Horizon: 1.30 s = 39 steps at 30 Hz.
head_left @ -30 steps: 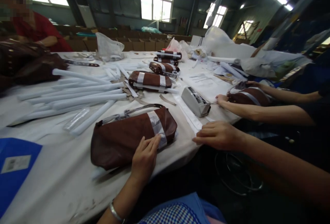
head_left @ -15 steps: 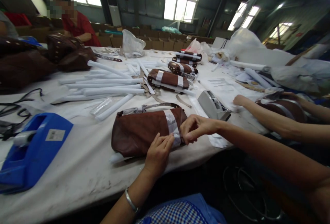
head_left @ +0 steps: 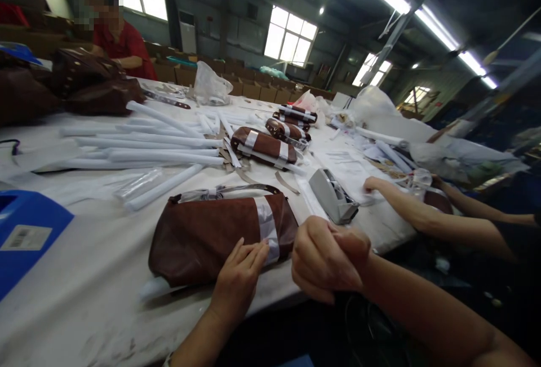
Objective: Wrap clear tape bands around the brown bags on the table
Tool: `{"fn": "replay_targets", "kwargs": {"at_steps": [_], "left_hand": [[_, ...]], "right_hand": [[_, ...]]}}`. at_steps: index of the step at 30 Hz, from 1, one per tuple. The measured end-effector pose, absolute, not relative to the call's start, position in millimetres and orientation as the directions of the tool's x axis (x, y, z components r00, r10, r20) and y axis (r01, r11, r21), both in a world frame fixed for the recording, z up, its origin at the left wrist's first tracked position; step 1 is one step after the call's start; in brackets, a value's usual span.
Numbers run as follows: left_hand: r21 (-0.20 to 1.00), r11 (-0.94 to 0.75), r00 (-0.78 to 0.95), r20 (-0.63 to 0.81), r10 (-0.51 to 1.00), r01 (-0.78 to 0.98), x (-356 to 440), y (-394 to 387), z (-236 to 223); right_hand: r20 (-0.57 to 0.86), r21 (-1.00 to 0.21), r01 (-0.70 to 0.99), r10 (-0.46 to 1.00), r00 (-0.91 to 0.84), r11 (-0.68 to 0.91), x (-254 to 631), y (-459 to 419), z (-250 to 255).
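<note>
A brown leather-like handbag [head_left: 203, 237] lies on its side on the table, near its front edge. Around its right part runs a shiny pale band [head_left: 266, 223], and a white roll [head_left: 155, 288] pokes out from under its lower left. My left hand [head_left: 239, 277] rests flat against the bag's lower front, fingertips on the band. Just right of the bag, my right hand [head_left: 323, 260] is raised with its fingers curled closed; whatever is inside them, if anything, is hidden. Plastic-wrapped hardware and a strap [head_left: 228, 191] lie along the bag's top.
A grey tape dispenser [head_left: 332, 195] stands behind my right hand; a blue dispenser [head_left: 29, 243] is at left. White rolls [head_left: 147, 150] and banded bags [head_left: 266, 147] lie farther back. On the right a co-worker's hand [head_left: 374, 185] reaches over the table; a person in red [head_left: 122, 45] works opposite.
My right hand has come away from the bag's right end, toward me, still closed. My left hand stays on the band. The whole view has shifted, with the table's things now farther left.
</note>
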<state>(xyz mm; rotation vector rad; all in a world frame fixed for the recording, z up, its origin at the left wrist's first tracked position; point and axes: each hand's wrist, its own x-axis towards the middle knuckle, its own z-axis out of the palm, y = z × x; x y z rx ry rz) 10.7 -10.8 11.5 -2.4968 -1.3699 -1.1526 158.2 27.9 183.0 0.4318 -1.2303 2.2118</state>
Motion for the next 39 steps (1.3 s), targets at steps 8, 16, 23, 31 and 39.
{"fn": "replay_targets", "kwargs": {"at_steps": [8, 16, 23, 31, 39], "left_hand": [[0.248, -0.597, 0.336, 0.637, 0.694, 0.763, 9.6, -10.8, 12.5], [0.275, -0.578, 0.317, 0.620, 0.717, 0.769, 11.7, -11.8, 11.3], [0.281, -0.573, 0.308, 0.622, 0.719, 0.770, 12.0, -12.1, 9.9], [0.279, -0.584, 0.320, 0.621, 0.715, 0.762, 10.5, -13.4, 12.3], [0.255, -0.593, 0.322, 0.647, 0.691, 0.764, 10.2, -12.0, 11.1]], "right_hand": [[-0.175, -0.967, 0.213, 0.237, -0.955, 0.143, 189.3, 66.7, 167.9], [-0.255, -0.208, 0.465, 0.411, -0.875, 0.861, 180.5, 125.1, 145.6], [-0.343, 0.080, 0.362, 0.366, -0.865, 0.929, 158.7, 142.2, 148.1], [-0.441, 0.243, 0.302, 0.382, -0.812, 0.922, 128.1, 142.4, 151.2], [-0.379, 0.312, 0.543, 0.626, -0.682, 0.780, 139.1, 177.2, 157.0]]}}
